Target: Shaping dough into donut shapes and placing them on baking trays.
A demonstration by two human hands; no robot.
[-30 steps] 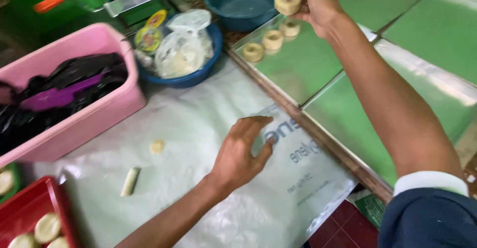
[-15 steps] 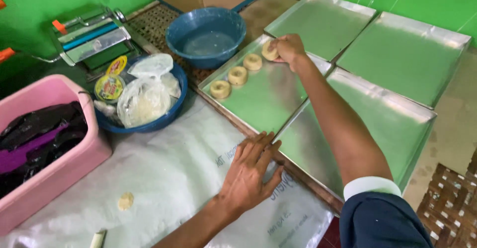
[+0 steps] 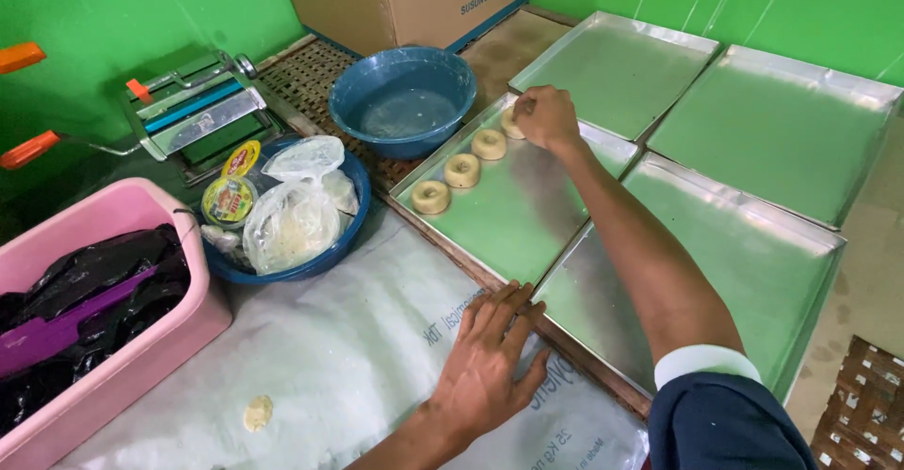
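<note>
Soft, light dough ring (image 3: pixel 512 121) at the far corner of the metal tray (image 3: pixel 527 225), last in a row with three other dough rings (image 3: pixel 461 170) along the tray's left edge. Probably easily dented and slightly tacky; best pinched lightly around the outer rim, never squeezed across the hole. Right hand (image 3: pixel 546 117) stretched far forward, arm nearly straight, fingers curled down over the ring, touching it; whether gripping or letting go cannot be told. Left hand (image 3: pixel 490 362) flat, fingers spread, empty, pressed on the plastic sheet (image 3: pixel 339 357) beside the tray's near edge.
</note>
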